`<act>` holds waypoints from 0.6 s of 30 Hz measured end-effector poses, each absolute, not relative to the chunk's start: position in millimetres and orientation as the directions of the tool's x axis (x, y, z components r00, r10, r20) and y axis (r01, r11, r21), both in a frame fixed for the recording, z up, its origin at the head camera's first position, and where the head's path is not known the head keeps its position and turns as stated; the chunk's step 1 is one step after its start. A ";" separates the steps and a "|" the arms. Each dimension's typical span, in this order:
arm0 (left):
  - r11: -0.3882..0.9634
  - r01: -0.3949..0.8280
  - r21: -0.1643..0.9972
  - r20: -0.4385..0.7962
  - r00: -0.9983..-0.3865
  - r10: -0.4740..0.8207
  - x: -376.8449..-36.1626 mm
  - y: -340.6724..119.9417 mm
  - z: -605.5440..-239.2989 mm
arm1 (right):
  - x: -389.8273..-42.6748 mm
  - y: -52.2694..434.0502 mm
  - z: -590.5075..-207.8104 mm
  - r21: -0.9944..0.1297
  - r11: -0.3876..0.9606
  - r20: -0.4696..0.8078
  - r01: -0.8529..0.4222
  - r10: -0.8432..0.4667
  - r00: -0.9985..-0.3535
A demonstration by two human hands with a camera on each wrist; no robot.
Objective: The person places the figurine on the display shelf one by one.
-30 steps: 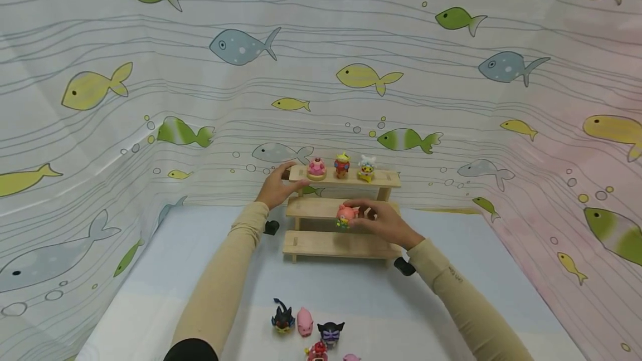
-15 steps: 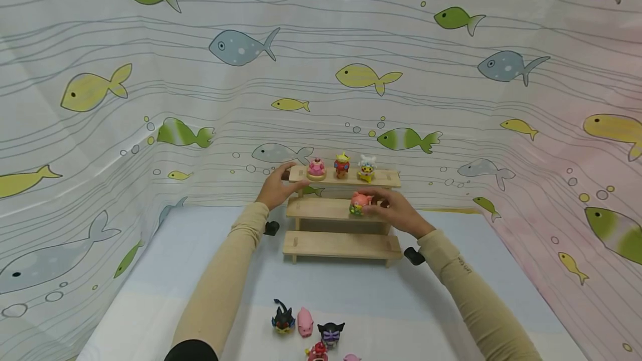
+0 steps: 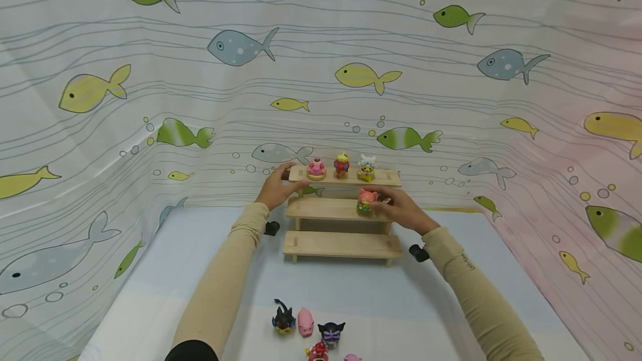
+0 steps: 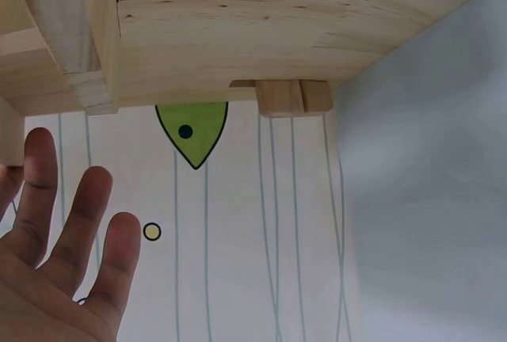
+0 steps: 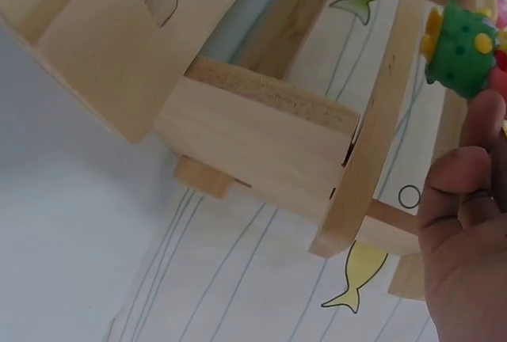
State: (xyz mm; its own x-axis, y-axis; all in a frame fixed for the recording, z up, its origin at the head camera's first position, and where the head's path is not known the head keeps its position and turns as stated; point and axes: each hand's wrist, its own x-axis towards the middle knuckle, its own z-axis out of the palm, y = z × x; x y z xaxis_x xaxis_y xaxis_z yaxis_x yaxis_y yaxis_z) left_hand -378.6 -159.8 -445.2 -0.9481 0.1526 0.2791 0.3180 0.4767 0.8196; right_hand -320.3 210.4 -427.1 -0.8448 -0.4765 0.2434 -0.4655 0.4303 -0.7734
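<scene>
My left hand (image 3: pixel 275 187) holds the left end of the top board of a three-tier wooden display stand (image 3: pixel 341 245), thumb along the front edge. The left wrist view shows several of its fingers (image 4: pixel 119 255) spread below the wood. With thumb and fingers, my right hand (image 3: pixel 403 210) pinches a pink and green toy figurine (image 3: pixel 366 200) at the right part of the middle tier. Its green, yellow-spotted part (image 5: pixel 463 49) shows in the right wrist view. On the top tier stand a pink figurine (image 3: pixel 316 167), a red one with a yellow top (image 3: pixel 342 166) and a white-and-yellow one (image 3: pixel 366 169).
Nearer on the white table (image 3: pixel 426 316) lie a black figurine with a tail (image 3: pixel 283 321), a pink pig (image 3: pixel 305 322), a black-and-purple figurine (image 3: pixel 331 333), a red one (image 3: pixel 318 352) and a pink one (image 3: pixel 352 357) cut by the frame. A fish-patterned backdrop (image 3: pixel 321 43) surrounds the table.
The right hand has carried the pink and green figurine up and rightward, from in front of the middle tier to its right part. The left hand keeps its place on the stand.
</scene>
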 end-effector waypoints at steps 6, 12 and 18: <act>0.467 0.315 0.826 0.278 -0.949 0.149 -378.1 -158.2 -445.3 | -322.9 213.3 -428.1 -0.768 0.454 0.203 -0.451 -0.495 -0.845; 0.476 0.306 0.825 0.269 -0.952 0.144 -377.5 -158.6 -445.4 | -323.4 210.2 -428.7 -0.774 0.452 0.196 -0.444 -0.495 -0.846; 0.477 0.300 0.826 0.264 -0.954 0.143 -378.1 -159.2 -446.1 | -322.1 207.2 -428.3 -0.799 0.434 0.178 -0.417 -0.492 -0.852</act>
